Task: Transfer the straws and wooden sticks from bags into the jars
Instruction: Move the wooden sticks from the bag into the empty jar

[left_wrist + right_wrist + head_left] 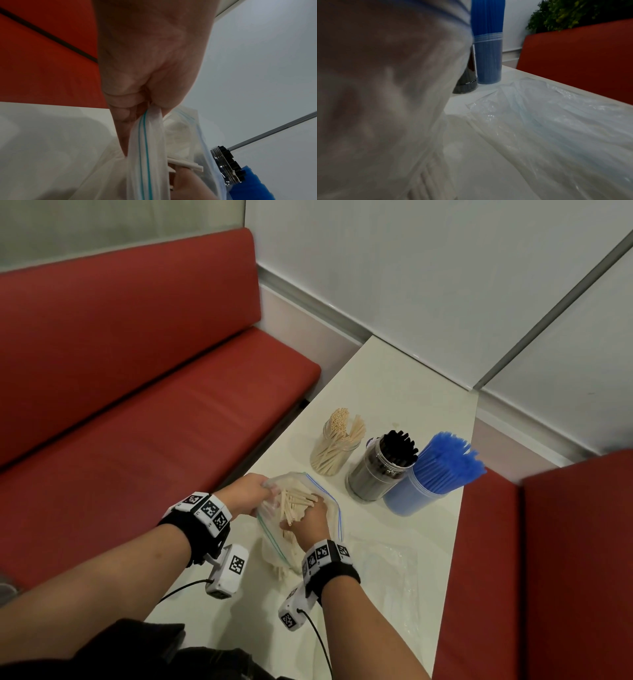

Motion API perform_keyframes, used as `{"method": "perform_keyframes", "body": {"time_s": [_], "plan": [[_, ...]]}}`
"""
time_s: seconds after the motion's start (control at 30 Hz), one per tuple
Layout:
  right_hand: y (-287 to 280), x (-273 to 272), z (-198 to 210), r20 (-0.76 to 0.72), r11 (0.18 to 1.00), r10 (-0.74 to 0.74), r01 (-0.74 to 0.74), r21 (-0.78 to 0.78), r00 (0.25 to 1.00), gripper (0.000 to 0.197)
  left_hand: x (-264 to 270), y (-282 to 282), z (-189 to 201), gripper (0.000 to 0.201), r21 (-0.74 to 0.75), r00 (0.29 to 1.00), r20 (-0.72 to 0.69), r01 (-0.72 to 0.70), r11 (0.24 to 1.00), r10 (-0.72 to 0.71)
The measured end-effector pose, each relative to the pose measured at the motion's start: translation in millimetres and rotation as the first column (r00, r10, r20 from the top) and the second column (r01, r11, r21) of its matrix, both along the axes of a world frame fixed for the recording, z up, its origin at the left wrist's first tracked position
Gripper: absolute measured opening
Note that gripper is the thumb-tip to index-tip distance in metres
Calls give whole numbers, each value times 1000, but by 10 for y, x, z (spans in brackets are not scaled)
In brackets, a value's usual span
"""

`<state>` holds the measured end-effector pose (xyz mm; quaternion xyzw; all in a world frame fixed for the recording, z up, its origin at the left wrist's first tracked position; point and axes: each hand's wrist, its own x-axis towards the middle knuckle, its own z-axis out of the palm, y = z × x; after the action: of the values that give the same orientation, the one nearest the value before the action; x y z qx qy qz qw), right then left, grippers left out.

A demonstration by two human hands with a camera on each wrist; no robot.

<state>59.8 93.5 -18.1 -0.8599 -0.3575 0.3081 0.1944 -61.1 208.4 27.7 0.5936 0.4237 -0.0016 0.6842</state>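
Note:
A clear zip bag [330, 501] of beige paper straws stands on the white table [404, 392]. My left hand [251, 491] pinches its left rim [145, 129] and holds the mouth wide. My right hand [306, 520] is inside the bag, gripping a bundle of beige straws [296, 503]. In the right wrist view the bag's plastic [385, 94] covers that hand. Three jars stand beyond: one with beige straws [337, 446], one with black straws [380, 469], one with blue straws [431, 477].
An empty crumpled plastic bag [387, 573] [547, 121] lies flat to the right of my right wrist. Red bench seats flank the table on the left [137, 422] and right [548, 559]. White wall panels close the far side.

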Motion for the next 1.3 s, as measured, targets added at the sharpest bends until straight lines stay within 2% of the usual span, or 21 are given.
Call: {"method": "perform_keyframes", "body": {"time_s": [0.07, 0.13, 0.2, 0.27, 0.3, 0.37, 0.43, 0.5, 0.57, 0.67, 0.83, 0.97, 1.07, 1.17, 1.3], "plan": [[56, 2, -49, 209, 941, 319, -282, -188, 925, 77, 7, 6, 9, 22, -4, 1000, 1, -4, 1000, 4], [87, -1, -89, 216, 919, 383, -348, -184, 898, 82, 13, 20, 10, 23, -7, 1000, -2, 1, 1000, -1], [119, 21, -135, 192, 940, 342, -336, -63, 920, 85, 15, 37, 8, 27, 5, 1000, -18, 13, 1000, -13], [151, 8, -116, 116, 969, 237, -243, 47, 965, 87, 10, 54, 13, 27, 22, 999, -30, 18, 1000, -18], [170, -5, -103, 69, 975, 194, -200, 98, 979, 80, 4, 60, 18, 26, 32, 999, -32, 21, 999, -20], [190, -29, -82, 20, 972, 161, -162, 172, 987, 54, -9, 73, 27, 23, 51, 999, -42, 21, 998, -19], [157, -47, -39, -106, 965, 134, -105, 242, 985, 33, -21, 77, 41, 20, 52, 998, -54, 18, 999, -15], [110, -53, 11, -215, 950, 102, -31, 312, 971, 24, -23, 72, 62, 22, 47, 998, -58, 19, 999, -16], [78, -41, 72, -197, 932, 71, 6, 363, 978, 13, -10, 56, 93, 25, 55, 997, -71, 22, 998, -18], [69, -58, 215, -200, 922, 6, 72, 381, 980, 20, 28, 28, 156, 25, 59, 996, -92, 13, 998, -7], [5, -100, 439, -210, 908, 12, 77, 412, 978, 26, 67, 1, 199, 21, 47, 993, -103, -47, 998, 52], [-85, -90, 569, -158, 882, -28, 99, 462, 987, 13, 76, -51, 212, 24, 56, 992, -115, -36, 998, 42], [-155, -62, 616, -180, 923, 7, 63, 379, 984, 8, 90, -73, 234, 27, 51, 992, -116, -37, 998, 43], [-173, 8, 716, -165, 968, 60, -17, 251, 984, 12, 114, -92, 264, 27, 36, 992, -117, -37, 999, 41], [-93, 279, 1212, -189, 967, 32, 17, 254, 981, 13, 135, -91, 271, 28, 17, 990, -129, -60, 998, 62]]}}
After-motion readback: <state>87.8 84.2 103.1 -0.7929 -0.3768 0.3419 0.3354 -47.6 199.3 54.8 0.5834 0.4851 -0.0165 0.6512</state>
